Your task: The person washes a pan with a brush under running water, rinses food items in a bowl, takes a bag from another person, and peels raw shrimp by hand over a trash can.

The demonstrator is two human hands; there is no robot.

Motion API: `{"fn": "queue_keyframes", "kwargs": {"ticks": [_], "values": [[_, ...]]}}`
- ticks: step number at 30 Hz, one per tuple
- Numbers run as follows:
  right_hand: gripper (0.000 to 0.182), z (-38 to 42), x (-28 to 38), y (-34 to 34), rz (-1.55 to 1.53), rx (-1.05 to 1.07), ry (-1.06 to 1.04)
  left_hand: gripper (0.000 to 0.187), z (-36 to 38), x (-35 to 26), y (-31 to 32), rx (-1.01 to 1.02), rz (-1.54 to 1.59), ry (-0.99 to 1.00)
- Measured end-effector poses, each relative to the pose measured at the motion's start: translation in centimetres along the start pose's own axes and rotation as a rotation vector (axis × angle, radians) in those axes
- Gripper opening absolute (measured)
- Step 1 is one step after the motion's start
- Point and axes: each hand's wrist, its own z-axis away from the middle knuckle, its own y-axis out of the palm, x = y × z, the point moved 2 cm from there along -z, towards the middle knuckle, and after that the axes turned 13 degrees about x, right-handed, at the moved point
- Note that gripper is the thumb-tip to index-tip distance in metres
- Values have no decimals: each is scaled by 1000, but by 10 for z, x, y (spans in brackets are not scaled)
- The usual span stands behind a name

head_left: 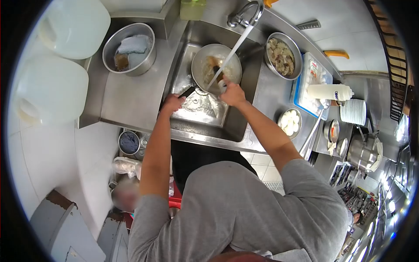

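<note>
My left hand is closed around the black handle of a frying pan, which is tilted over the sink. Reaching in from the other side, my right hand grips a brush whose dark and brown end rests inside the pan. Water from the faucet streams down across the pan near my right fingers. Cloudy, brownish liquid shows in the pan. Below it, water splashes on the sink floor.
Left of the sink stands a metal pot holding sponges. On the right counter are a bowl of meat pieces, a bowl of peeled eggs, a blue-rimmed container and a white squeeze bottle. Large plastic jugs stand far left.
</note>
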Motion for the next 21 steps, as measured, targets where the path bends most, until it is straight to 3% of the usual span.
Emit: {"fn": "queue_keyframes", "kwargs": {"ticks": [2,3,6,10,14,15,19,21], "values": [[82,-7,-4,-1,-22,-39,32,34,11,-4,3,-13,10,-13],[78,11,8,-7,97,139,-20,33,17,-7,3,-20,13,-6],[74,39,13,-17,362,293,-93,34,12,-2,2,13,39,16],[72,10,5,-40,322,174,13,33,17,-7,7,1,57,51],[70,60,7,-44,673,498,-130,33,12,-3,1,19,29,30],[69,58,4,-43,683,501,-109,33,10,2,3,29,47,23],[68,19,-7,-46,402,134,-125,32,13,-7,4,7,56,34],[69,41,-1,-32,465,311,-114,33,14,-4,3,6,18,47]]}}
